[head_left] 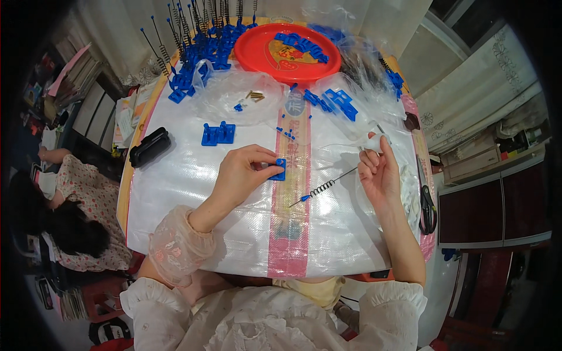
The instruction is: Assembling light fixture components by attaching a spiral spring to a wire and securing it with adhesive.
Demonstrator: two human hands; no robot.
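My left hand (pixel 249 172) pinches a small blue plastic piece (pixel 281 169) against the white sheet, thumb and fingertips closed on its left side. My right hand (pixel 379 175) is raised at the right, its fingers curled round a small white object (pixel 373 141) with a thin metal tip pointing up. Between the hands stretches a thin dark rod with a black coil spring (pixel 322 188) and a blue bead near its lower left end. Its upper end meets my right fingers; whether they grip it, I cannot tell. Two joined blue pieces with pegs (pixel 218 134) sit beyond my left hand.
A red round tray (pixel 249 61) holds blue parts at the back. Left of it, spring rods stand in blue bases (pixel 213 55). Brass pins (pixel 255 96) lie on clear plastic. A black case (pixel 150 147) and black scissors (pixel 428 210) flank the table. Another person (pixel 88 205) is at left.
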